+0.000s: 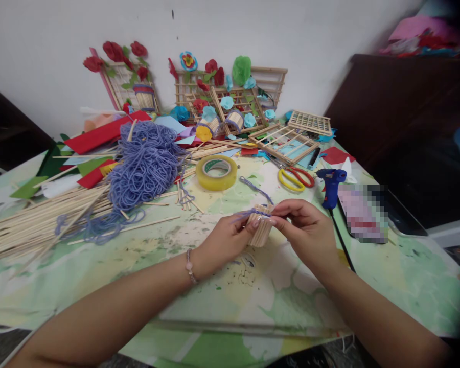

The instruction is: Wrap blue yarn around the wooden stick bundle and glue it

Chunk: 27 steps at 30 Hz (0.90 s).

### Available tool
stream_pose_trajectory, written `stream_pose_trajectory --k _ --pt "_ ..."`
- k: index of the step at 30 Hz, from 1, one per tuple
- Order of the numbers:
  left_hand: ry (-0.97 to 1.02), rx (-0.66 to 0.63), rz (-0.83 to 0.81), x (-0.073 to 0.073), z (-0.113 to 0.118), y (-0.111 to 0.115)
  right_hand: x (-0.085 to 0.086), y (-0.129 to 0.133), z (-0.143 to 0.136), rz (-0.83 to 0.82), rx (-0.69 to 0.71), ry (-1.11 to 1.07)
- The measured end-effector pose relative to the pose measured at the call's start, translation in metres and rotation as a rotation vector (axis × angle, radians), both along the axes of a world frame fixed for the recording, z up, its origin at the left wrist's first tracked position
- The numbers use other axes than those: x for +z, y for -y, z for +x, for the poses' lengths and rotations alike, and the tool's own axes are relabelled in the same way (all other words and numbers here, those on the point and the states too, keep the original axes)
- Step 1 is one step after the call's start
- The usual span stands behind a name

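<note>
Above the front half of the table, my left hand (235, 232) is closed around a small bundle of short wooden sticks (259, 236). Purple yarn (258, 210) runs around the upper part of the sticks, and a tail of it lies behind on the cloth. At the bundle's right side, my right hand (301, 221) pinches the yarn near the top of the sticks. The fingertips of both hands nearly meet there and partly hide the yarn. A roll of yellow tape (216, 173) lies just beyond the hands.
A purple yarn heap (145, 161) and long sticks (42, 220) cover the left side. Scissors (296, 178), a blue glue gun (331, 186) with its cord, and a blurred-out phone-like item (362, 213) lie right. Stick frames with paper flowers (226, 92) lean on the wall.
</note>
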<state>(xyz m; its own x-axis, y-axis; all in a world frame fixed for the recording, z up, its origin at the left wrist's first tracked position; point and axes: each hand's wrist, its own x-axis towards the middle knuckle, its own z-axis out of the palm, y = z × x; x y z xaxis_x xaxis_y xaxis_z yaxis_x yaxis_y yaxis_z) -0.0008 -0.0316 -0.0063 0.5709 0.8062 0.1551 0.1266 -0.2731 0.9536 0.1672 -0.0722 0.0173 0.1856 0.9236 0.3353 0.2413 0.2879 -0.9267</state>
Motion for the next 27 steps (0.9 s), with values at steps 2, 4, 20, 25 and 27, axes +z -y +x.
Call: stream_pose_trajectory --k 2,4,20,25,27 --pt "-0.018 0.005 -0.002 -0.0006 0.0001 0.0003 0.0 -0.0001 -0.0003 0.007 0.007 -0.004" --pt "-0.02 0.002 -0.016 -0.0017 0.0004 0.0006 0.0002 -0.0005 -0.0006 0.012 0.006 0.0" --pt "-0.064 -0.035 -0.007 0.0039 -0.0003 0.0029 0.0026 -0.0042 0.0016 0.031 0.034 0.039" --pt "-0.101 -0.037 0.045 0.0054 -0.0003 0.0026 0.0045 -0.0047 0.0041 -0.002 0.072 0.082" --pt "-0.107 -0.033 0.051 0.0058 -0.0003 0.0026 0.005 -0.0051 0.0046 -0.012 0.078 0.078"
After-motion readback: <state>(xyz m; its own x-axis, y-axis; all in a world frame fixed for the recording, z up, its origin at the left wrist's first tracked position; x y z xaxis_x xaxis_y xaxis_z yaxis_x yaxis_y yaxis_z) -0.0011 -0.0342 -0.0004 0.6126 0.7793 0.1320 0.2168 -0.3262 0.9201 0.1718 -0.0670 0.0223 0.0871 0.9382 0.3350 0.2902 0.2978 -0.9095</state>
